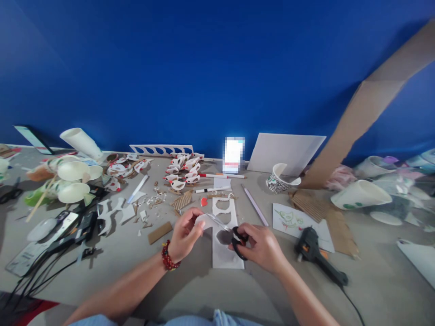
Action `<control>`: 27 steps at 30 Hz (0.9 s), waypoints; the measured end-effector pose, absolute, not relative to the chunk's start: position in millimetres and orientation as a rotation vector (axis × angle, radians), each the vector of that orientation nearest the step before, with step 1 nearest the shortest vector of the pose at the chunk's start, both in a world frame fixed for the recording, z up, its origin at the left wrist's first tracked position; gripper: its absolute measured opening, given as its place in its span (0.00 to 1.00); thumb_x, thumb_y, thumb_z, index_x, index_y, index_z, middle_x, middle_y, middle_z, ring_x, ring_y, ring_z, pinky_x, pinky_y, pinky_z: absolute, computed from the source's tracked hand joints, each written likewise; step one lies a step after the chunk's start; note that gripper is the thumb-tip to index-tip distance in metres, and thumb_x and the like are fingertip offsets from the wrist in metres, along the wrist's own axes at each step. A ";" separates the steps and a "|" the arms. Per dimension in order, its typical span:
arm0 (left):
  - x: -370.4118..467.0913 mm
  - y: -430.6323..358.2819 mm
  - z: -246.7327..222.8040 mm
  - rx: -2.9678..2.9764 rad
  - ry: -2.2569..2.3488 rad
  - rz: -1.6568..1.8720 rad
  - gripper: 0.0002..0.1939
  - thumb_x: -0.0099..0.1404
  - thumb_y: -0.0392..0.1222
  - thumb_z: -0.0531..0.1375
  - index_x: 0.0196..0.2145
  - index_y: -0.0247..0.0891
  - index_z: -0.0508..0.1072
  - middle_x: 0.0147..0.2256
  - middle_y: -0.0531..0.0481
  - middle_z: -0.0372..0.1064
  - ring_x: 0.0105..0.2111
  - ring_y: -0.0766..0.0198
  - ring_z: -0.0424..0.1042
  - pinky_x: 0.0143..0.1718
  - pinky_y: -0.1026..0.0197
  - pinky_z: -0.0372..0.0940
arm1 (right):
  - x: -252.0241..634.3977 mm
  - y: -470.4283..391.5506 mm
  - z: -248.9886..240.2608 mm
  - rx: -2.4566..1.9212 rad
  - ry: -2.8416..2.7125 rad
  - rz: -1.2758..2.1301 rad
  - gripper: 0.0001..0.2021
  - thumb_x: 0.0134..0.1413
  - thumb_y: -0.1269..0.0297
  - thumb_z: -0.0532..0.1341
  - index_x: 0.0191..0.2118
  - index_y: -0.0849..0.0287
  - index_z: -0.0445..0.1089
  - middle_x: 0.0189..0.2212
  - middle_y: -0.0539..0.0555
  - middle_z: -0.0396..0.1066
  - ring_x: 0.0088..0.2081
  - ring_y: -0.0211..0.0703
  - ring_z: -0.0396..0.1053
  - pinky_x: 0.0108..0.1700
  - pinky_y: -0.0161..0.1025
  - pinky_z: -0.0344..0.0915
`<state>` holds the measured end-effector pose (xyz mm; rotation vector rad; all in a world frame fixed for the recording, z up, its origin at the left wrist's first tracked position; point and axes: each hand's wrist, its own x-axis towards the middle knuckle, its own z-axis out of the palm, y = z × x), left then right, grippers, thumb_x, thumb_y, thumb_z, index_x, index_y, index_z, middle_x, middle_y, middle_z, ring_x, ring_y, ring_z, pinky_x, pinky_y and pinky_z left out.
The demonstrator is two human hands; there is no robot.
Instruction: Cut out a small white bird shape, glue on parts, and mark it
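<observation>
Near the middle of the table, my left hand (187,233) pinches a small piece of white paper (205,221) between thumb and fingers. Black-handled scissors (240,242) sit in my right hand (263,246), fingers through the loops. Their blades point left and meet the paper's edge; whether they are cutting through it I cannot tell. Below both hands lies a white foam strip (228,260) with shapes cut out of it. Several small white-and-red paper birds (177,184) stand in a cluster beyond my left hand.
A glue gun (319,256) lies right of my right hand, its cord trailing to the front. Markers (212,189), a pale pen (254,206), paper scraps and cardboard bits (159,232) surround the work. Paper cups (362,195), power strips and cables occupy the sides. A lit phone (233,154) leans against the blue wall.
</observation>
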<state>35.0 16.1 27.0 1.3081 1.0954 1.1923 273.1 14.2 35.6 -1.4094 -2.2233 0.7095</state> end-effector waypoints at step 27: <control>32.0 17.8 18.9 1.217 1.041 1.162 0.12 0.63 0.48 0.60 0.37 0.36 0.69 0.27 0.53 0.62 0.24 0.70 0.60 0.24 0.69 0.58 | 282.6 17.6 38.2 -1.433 -2.178 0.761 0.11 0.46 0.57 0.66 0.26 0.56 0.64 0.20 0.46 0.65 0.21 0.35 0.58 0.23 0.31 0.51</control>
